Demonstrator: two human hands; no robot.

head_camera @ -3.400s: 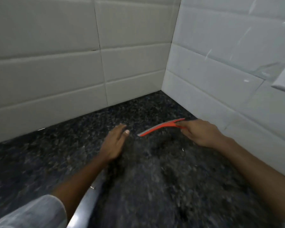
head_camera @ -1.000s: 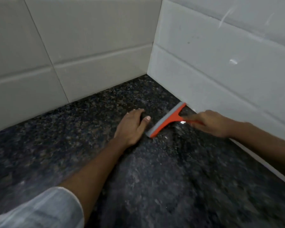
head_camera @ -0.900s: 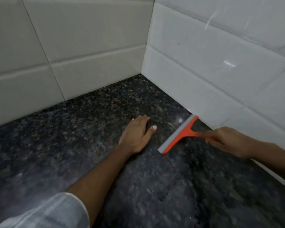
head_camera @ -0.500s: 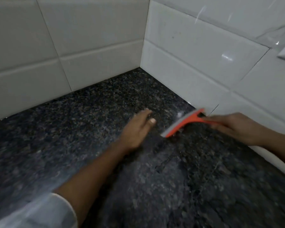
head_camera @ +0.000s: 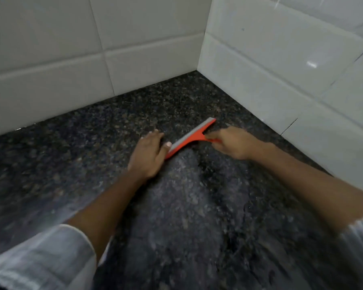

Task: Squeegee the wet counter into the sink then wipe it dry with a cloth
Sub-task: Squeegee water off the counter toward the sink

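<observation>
An orange squeegee with a grey blade lies edge-down on the dark speckled granite counter, slanted from lower left to upper right. My right hand grips its handle from the right. My left hand rests flat on the counter, fingers spread, its thumb touching the blade's lower-left end. A paler streaked band of counter runs from the blade toward me. No sink or cloth is in view.
White tiled walls meet in a corner behind the counter: one wall along the back left, the other along the right. My light striped sleeves fill the bottom left and bottom right corners.
The squeegee has shifted left, away from the right wall and closer to my left hand, whose thumb now touches its blade. The view has moved, and the wall socket has left the frame.
</observation>
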